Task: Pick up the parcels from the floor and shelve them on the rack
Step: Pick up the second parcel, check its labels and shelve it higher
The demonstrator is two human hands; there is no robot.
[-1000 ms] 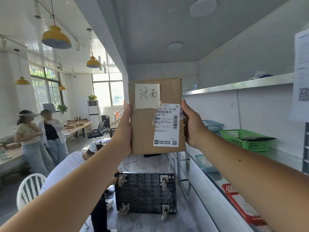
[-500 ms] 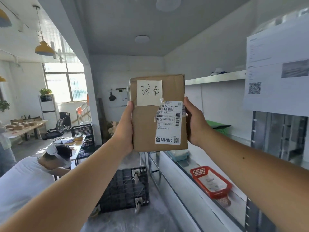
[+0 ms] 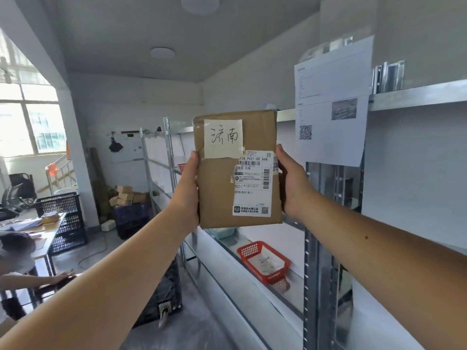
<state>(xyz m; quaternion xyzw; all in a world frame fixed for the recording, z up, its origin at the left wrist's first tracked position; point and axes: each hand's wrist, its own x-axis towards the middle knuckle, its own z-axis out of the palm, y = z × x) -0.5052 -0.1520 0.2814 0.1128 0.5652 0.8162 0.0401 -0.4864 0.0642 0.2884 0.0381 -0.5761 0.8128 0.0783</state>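
Observation:
I hold a flat brown cardboard parcel (image 3: pixel 217 195) upright at arm's length, at about head height. It carries a cream handwritten note at the top and a white shipping label at the lower right. My left hand (image 3: pixel 188 190) grips its left edge and my right hand (image 3: pixel 293 183) grips its right edge. The metal rack (image 3: pixel 309 261) runs along the right wall behind and beside the parcel, its shelves white-backed.
A red basket (image 3: pixel 262 263) with a white packet sits on a lower shelf. A printed sheet with a QR code (image 3: pixel 331 102) hangs on the rack post. An upturned black wheeled crate (image 3: pixel 164 294) stands on the floor. A seated person (image 3: pixel 15 253) works at a desk at left.
The view has swung to the right, from the open room toward the rack. The parcel stays gripped in both hands, centred in front of me.

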